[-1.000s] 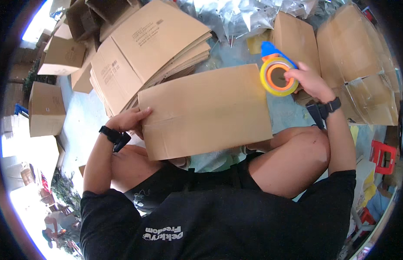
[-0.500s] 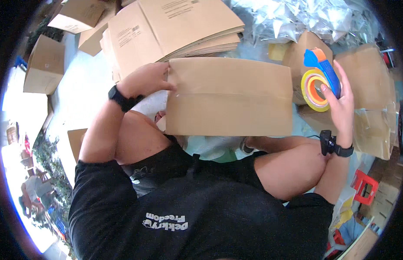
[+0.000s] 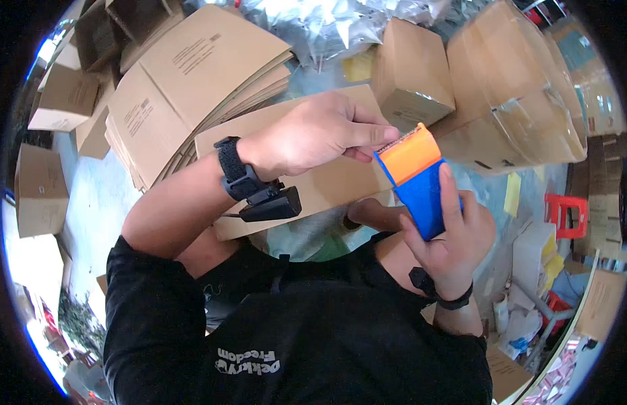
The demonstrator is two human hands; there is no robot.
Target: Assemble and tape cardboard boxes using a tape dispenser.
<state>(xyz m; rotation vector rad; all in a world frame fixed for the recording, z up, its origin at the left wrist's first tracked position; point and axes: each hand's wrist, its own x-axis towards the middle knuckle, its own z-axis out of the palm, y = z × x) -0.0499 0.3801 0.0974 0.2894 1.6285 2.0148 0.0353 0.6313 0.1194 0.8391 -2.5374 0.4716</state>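
Observation:
My right hand (image 3: 458, 239) grips a blue and orange tape dispenser (image 3: 421, 192), its toothed orange end pointing up and to the left. At that toothed edge, my left hand (image 3: 317, 131) has thumb and fingers pinched together; whatever lies between them is too small to make out. Below both hands, a brown cardboard box (image 3: 333, 185) sits tilted in front of my crossed legs, partly covered by my left hand and wrist. The roll of tape is hidden from this side.
A stack of flattened cartons (image 3: 185, 61) lies at the far left. Brown boxes (image 3: 411, 67) and a large taped carton (image 3: 509, 88) stand at the far right. Silvery plastic wrapping (image 3: 320, 27) lies beyond. A red stool (image 3: 566, 216) is on the right.
My left hand has left the box's left edge and come to the dispenser. My right hand has brought the dispenser inward and turned it. The box now sits tilted, further left in view.

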